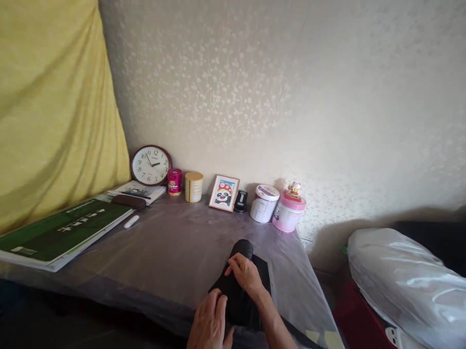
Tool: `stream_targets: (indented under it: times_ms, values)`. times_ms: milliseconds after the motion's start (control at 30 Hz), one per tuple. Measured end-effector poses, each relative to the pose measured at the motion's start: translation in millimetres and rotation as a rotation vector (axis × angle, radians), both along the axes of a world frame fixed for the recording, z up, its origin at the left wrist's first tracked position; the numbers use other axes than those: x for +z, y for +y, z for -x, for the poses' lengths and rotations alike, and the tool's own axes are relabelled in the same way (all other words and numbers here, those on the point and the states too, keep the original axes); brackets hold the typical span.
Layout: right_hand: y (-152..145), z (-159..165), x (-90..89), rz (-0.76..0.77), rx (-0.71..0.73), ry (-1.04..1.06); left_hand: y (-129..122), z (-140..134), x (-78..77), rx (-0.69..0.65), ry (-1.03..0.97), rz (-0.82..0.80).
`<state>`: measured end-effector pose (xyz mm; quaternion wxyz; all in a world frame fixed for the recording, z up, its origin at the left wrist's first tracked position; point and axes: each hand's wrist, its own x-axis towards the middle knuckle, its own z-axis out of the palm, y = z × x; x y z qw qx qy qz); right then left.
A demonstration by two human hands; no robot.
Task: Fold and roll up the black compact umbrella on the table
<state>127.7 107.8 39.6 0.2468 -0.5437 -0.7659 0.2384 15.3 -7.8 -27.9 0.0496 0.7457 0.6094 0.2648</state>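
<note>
A black cloth bundle, which looks like a loosely folded umbrella, lies near the table's front edge. Its rounded end points toward the wall, and loose black fabric spreads out on the right. My right hand lies across the upper part, fingers curled and closed on the black fabric. Lower down, my left hand is open, with its fingers stretched along the bundle's left edge and the thumb apart. A dark strip runs from the bundle to the lower right. The underside of the fabric is hidden.
Along the wall stand a clock, a pink tin, a yellow can, a framed panda picture and two tubs. A green book lies left. A white plastic bag sits right, beyond the table edge.
</note>
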Motion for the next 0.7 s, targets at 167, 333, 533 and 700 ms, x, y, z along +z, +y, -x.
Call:
stream_targets:
  times_ms: [167, 333, 533, 700]
  values:
    - [-7.0, -1.3, 2.4, 0.023, 0.091, 0.005, 8.8, -12.2, 18.9, -0.06, 0.02, 0.001]
    - [-18.8, -8.3, -0.7, -0.137, 0.185, -0.035, 15.8, -16.4, 11.0, -0.069, 0.031, 0.11]
    - [-17.7, -23.0, -18.6, -0.354, 0.262, -0.008, 17.5, -17.0, 1.0, -0.086, 0.017, 0.199]
    - [3.2, -25.5, -32.0, -0.386, 0.284, -0.066, 19.0, -19.3, 3.1, -0.085, -0.01, 0.268]
